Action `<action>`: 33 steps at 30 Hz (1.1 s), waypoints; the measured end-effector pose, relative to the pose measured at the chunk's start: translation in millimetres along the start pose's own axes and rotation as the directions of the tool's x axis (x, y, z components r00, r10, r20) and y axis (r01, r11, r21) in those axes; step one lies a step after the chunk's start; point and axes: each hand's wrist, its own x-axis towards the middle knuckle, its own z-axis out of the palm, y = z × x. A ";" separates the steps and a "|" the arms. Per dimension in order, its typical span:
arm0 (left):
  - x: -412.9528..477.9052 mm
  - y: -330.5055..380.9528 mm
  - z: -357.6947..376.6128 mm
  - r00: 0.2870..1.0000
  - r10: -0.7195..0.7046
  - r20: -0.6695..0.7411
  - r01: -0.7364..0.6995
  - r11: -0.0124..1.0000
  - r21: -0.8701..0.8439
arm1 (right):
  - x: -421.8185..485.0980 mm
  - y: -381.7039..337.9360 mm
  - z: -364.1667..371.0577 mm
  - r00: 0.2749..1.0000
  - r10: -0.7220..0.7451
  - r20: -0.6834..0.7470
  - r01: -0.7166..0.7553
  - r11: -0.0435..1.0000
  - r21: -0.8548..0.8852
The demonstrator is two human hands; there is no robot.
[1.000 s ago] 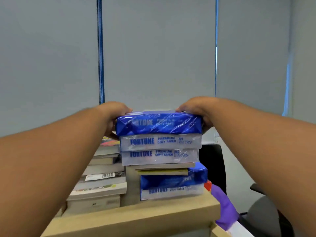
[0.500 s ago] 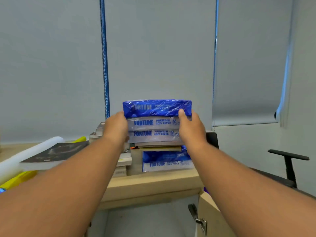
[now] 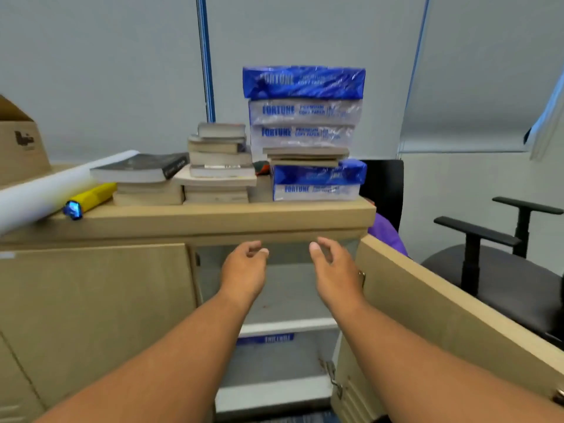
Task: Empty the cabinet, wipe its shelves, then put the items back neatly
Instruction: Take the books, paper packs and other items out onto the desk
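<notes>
Three blue and white packs of copy paper (image 3: 303, 105) are stacked on top of the wooden cabinet (image 3: 213, 216), over thin books and a fourth paper pack (image 3: 317, 181). Book piles (image 3: 218, 163) stand to their left. My left hand (image 3: 244, 270) and my right hand (image 3: 334, 270) hang in front of the open cabinet, below its top edge, fingers loosely curled and holding nothing. The upper shelf (image 3: 287, 323) behind my hands looks bare. One more blue paper pack (image 3: 265, 338) lies on the shelf below it.
The right cabinet door (image 3: 442, 312) stands open toward me; the left door (image 3: 97, 315) is closed. On the top lie a white paper roll (image 3: 55, 186), a yellow tube (image 3: 88, 198) and a cardboard box (image 3: 18, 145). Black office chairs (image 3: 494, 264) stand at the right.
My hands let go of the top paper packs and dropped down in front of the open cabinet. The view pulled back and tilted down, showing the shelves and the open door.
</notes>
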 end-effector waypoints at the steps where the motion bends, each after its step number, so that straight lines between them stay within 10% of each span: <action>1: -1.7 -17.6 0.9 0.999 -0.038 0.009 0.038 0.999 0.006 | -8.8 14.7 2.9 1.000 0.014 0.027 -0.013 1.000 -0.026; 33: 95.1 -441.8 50.9 0.843 -0.534 0.066 0.485 0.808 0.335 | -11.3 355.4 251.6 0.753 0.487 0.442 -0.224 0.822 -0.524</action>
